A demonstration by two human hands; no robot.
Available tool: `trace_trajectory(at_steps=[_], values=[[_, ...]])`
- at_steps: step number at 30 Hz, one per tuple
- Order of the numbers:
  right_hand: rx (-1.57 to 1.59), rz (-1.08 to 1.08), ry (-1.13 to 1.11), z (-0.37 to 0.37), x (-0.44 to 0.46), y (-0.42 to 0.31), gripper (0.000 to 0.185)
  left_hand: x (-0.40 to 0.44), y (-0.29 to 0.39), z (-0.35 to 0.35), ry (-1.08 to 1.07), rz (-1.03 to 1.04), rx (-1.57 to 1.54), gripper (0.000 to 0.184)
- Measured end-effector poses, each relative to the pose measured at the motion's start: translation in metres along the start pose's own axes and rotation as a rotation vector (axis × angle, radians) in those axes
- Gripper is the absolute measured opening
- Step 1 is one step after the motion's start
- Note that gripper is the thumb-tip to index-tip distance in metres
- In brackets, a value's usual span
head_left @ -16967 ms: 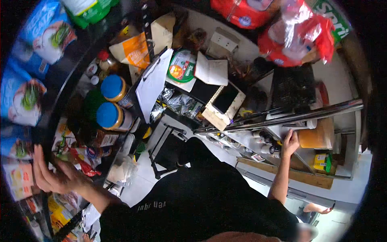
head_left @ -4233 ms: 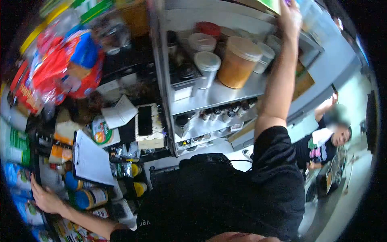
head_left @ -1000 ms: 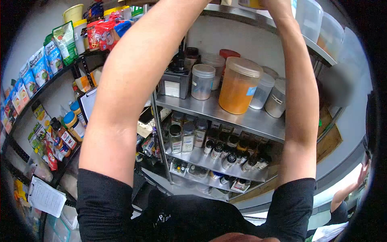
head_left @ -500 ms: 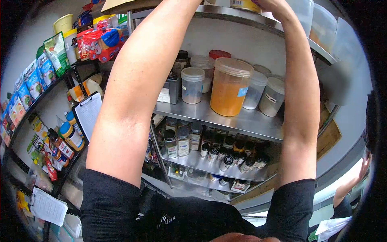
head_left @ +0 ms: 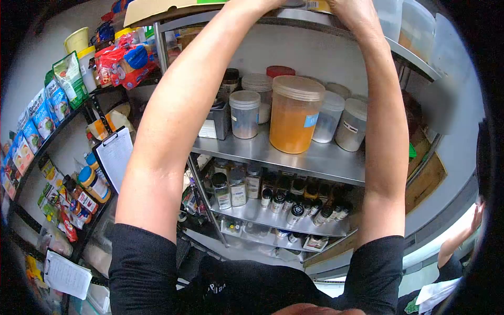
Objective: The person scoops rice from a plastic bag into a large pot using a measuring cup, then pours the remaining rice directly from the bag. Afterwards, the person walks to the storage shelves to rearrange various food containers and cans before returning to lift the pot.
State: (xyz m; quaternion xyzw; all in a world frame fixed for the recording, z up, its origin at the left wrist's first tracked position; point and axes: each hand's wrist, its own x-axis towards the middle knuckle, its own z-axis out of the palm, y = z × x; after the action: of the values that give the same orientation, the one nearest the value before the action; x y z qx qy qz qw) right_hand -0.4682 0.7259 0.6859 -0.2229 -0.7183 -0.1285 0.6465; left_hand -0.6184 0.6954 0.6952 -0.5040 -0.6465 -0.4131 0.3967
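Both my arms reach up to the top metal shelf [head_left: 294, 22]. My left hand [head_left: 274, 2] is at the upper frame edge, and its fingers are cut off from view. My right hand [head_left: 354, 9] is against the right side of a yellow-labelled container [head_left: 318, 6] on that shelf. Its fingertips are out of frame, so I cannot tell whether it grips the container. A cardboard box [head_left: 173, 11] lies left of my left hand. Clear plastic bins [head_left: 417, 31] stand right of my right hand.
Below, a steel shelf [head_left: 247, 149] holds an orange-filled tub [head_left: 291, 126] and smaller lidded tubs. Spice jars [head_left: 238, 191] line a lower shelf. Left are packets [head_left: 68, 79], bottles [head_left: 94, 184] and a clipboard [head_left: 115, 157]. Another person's arm [head_left: 462, 236] shows at right.
The view has shifted slightly, and more of the cardboard box and of my right hand shows at the top. My hands are still up at the top shelf.
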Motion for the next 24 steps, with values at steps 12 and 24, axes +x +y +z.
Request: trace_trajectory(at_steps=[12, 24], values=[[0.241, 0.175, -0.279, -0.006, -0.003, 0.020, 0.065, 0.005, -0.021, 0.031, 0.143, 0.166, 0.022, 0.068], [-0.199, 0.213, -0.158, 0.014, 0.000, 0.020, 0.092, -0.003, -0.048, 0.033, 0.336, 0.371, -0.188, 0.056]])
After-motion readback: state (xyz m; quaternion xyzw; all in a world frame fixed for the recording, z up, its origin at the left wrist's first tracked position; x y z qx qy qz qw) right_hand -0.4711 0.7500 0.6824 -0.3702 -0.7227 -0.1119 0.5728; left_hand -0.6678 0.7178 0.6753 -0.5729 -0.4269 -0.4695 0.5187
